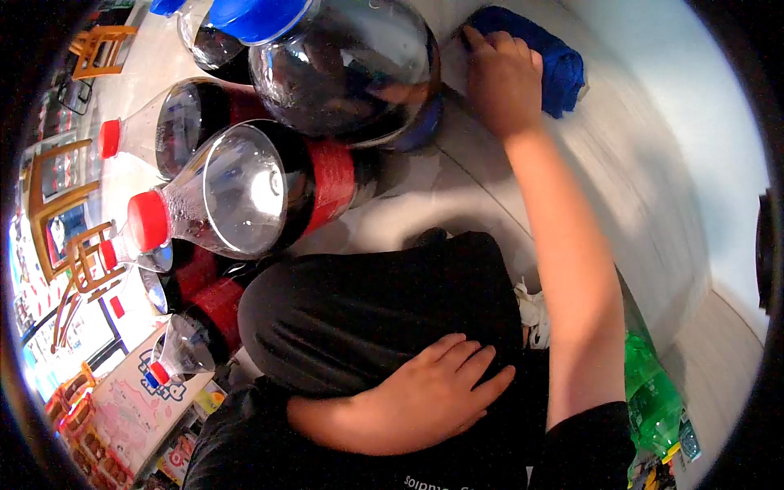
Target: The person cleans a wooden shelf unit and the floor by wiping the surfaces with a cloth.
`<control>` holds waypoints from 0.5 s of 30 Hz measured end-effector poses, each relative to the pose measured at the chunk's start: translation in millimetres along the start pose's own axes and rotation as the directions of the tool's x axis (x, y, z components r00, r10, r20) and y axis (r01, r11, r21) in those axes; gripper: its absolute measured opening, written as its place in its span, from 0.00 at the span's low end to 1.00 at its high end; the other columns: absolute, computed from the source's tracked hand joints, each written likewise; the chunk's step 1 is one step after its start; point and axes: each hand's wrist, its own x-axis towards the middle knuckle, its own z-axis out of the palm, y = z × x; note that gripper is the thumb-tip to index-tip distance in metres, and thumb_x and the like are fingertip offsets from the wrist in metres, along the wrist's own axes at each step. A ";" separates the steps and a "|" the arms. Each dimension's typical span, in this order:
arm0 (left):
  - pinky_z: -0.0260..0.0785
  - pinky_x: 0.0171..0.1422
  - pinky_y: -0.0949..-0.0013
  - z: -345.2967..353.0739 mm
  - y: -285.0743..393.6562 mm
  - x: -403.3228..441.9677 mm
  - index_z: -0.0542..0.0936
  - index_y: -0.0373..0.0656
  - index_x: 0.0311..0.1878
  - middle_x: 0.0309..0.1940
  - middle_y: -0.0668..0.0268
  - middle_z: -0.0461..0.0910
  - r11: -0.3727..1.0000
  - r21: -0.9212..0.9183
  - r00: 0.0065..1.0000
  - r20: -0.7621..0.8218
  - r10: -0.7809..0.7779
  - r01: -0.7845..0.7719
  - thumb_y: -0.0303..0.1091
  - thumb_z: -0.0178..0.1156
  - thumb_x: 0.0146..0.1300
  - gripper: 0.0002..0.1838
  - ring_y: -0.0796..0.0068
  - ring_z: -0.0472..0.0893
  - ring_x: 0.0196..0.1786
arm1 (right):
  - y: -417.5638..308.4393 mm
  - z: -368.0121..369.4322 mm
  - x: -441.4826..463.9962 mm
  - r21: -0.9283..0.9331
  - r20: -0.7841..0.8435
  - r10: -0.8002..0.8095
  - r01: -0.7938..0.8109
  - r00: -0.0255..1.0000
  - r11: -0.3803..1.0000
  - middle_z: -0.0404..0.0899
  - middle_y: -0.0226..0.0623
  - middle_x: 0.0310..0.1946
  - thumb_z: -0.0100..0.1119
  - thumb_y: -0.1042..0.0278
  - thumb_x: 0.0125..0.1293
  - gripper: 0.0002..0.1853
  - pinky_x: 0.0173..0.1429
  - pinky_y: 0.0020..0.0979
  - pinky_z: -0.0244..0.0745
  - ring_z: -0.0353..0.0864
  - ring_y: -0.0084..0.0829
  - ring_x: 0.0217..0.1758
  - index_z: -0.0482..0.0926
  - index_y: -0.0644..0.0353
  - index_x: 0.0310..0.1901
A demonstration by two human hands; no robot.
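Note:
My right hand [506, 82] is at the top right, with its fingers pressed onto a folded dark blue cloth [559, 72] that lies on the pale surface near the wall. My left hand [433, 396] rests on my black-clothed lap [367, 318], its fingers apart and nothing in them. A large round clear jar [343, 73] with a blue lid [261, 16] and dark liquid inside stands to the left of my right hand. Below it is a big bottle of dark drink [245, 188] with a red cap and a red label.
More red-capped bottles [175, 126] of dark drink and another blue-lidded container [216, 45] are on the left. Wooden chairs [102, 49] and a table with a pink picture [122, 404] lie beyond. Green bottles [651, 396] are at the lower right, beside a pale wall [694, 122].

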 end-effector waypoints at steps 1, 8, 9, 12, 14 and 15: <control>0.57 0.71 0.54 -0.2 -0.1 0.0 0.67 0.46 0.65 0.59 0.53 0.71 1.000 0.011 1.000 0.005 0.000 0.000 0.44 0.57 0.61 0.29 0.55 0.70 0.62 | 0.7 -2.8 0.4 0.064 -0.016 0.040 -0.039 0.999 0.997 0.78 0.31 0.41 0.57 0.69 0.55 0.17 0.50 0.37 0.66 0.76 0.35 0.46 0.82 0.44 0.48; 0.57 0.71 0.54 0.9 -0.5 -0.3 0.68 0.46 0.64 0.58 0.54 0.71 1.000 0.000 1.000 -0.020 0.009 -0.009 0.44 0.56 0.62 0.28 0.55 0.71 0.62 | 2.9 -6.5 0.5 0.069 -0.012 0.027 -0.026 1.000 0.997 0.79 0.32 0.41 0.57 0.69 0.54 0.15 0.51 0.37 0.67 0.76 0.36 0.47 0.83 0.45 0.45; 0.57 0.71 0.54 1.0 -0.2 0.1 0.68 0.46 0.64 0.58 0.54 0.71 1.000 -0.001 1.000 -0.018 0.005 -0.005 0.44 0.56 0.62 0.28 0.55 0.71 0.61 | 2.6 -7.5 1.3 0.068 -0.012 0.025 -0.024 1.000 0.997 0.79 0.32 0.41 0.57 0.69 0.54 0.15 0.51 0.37 0.67 0.76 0.36 0.47 0.83 0.45 0.45; 0.57 0.71 0.54 1.6 0.4 0.3 0.68 0.46 0.64 0.58 0.54 0.71 1.000 -0.002 1.000 -0.022 0.000 0.000 0.44 0.56 0.62 0.27 0.55 0.72 0.61 | 0.3 -10.7 1.3 0.080 0.050 -0.006 0.002 0.999 0.997 0.78 0.31 0.42 0.57 0.69 0.55 0.16 0.51 0.37 0.66 0.75 0.36 0.48 0.84 0.41 0.44; 0.58 0.71 0.54 1.7 0.0 0.6 0.68 0.46 0.64 0.58 0.54 0.71 1.000 -0.003 1.000 -0.025 0.001 -0.002 0.44 0.56 0.62 0.27 0.55 0.72 0.61 | 0.3 -10.9 0.0 0.078 0.016 -0.073 0.072 0.997 0.994 0.77 0.30 0.43 0.56 0.70 0.55 0.17 0.51 0.37 0.64 0.74 0.35 0.49 0.84 0.37 0.45; 0.58 0.71 0.54 1.6 -0.2 0.6 0.68 0.46 0.64 0.58 0.54 0.71 1.000 -0.004 1.000 -0.027 0.004 -0.004 0.44 0.56 0.62 0.27 0.55 0.72 0.61 | -0.5 -11.9 0.3 0.078 0.016 -0.073 0.071 0.997 0.994 0.77 0.30 0.43 0.56 0.70 0.55 0.17 0.51 0.37 0.64 0.74 0.35 0.49 0.84 0.37 0.45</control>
